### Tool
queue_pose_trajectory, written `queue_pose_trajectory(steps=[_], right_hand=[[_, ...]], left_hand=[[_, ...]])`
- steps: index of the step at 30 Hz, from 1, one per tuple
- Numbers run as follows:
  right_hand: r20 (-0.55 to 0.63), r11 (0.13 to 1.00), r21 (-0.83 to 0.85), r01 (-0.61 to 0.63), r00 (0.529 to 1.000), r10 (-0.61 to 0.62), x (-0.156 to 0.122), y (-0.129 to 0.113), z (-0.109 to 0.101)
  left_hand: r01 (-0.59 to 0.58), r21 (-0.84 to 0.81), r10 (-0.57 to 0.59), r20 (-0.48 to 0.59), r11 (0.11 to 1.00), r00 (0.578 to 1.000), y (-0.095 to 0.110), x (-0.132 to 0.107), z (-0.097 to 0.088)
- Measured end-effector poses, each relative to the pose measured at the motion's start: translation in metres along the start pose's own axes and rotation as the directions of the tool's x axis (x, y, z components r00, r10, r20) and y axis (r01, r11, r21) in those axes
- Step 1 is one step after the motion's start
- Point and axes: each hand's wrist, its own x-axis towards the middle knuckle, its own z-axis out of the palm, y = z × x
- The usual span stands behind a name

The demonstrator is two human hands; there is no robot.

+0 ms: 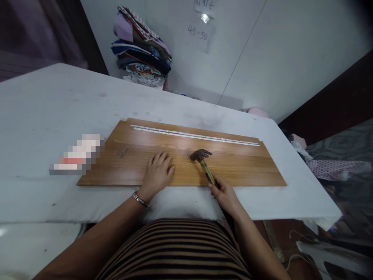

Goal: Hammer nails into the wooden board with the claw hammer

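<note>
A long wooden board [239,167] lies flat on the white-covered table. My right hand [224,194] grips a claw hammer [207,171] by its handle, and the hammer's head is over the middle of the board. A row of small dark marks [214,162] runs along the wood beside the head. My left hand [159,171] rests flat on the board, fingers stretched out, left of the hammer. Several loose nails [124,151] lie on the board's left part. Two white strips with printed marks [195,136] run along its far side.
The white table [175,204] extends around the board. To the left of the board lies a blurred-out object [78,155]. A stack of folded clothes [142,46] stands by the wall behind the table. A paper [199,35] on the wall reads "45-50".
</note>
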Motion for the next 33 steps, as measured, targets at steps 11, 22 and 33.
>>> queue_pose_trajectory(steps=[11, 22, 33], right_hand=[[-0.001, 1.0, -0.003, -0.015, 1.0, 0.015, -0.0011, 0.0018, -0.0017], [-0.016, 1.0, 0.0, -0.008, 1.0, 0.008, -0.0003, 0.0003, -0.0014], [0.003, 1.0, -0.005, -0.021, 1.0, 0.021, 0.0002, 0.0034, -0.0012]], left_hand=[[0.006, -0.018, -0.006, 0.01, 1.0, 1.0, -0.0001, 0.0003, -0.0013], [0.0, 0.015, -0.001, 0.019, 1.0, 1.0, 0.0001, -0.0002, -0.0009], [-0.003, -0.005, 0.003, 0.007, 1.0, 1.0, 0.0006, 0.0001, -0.0023]])
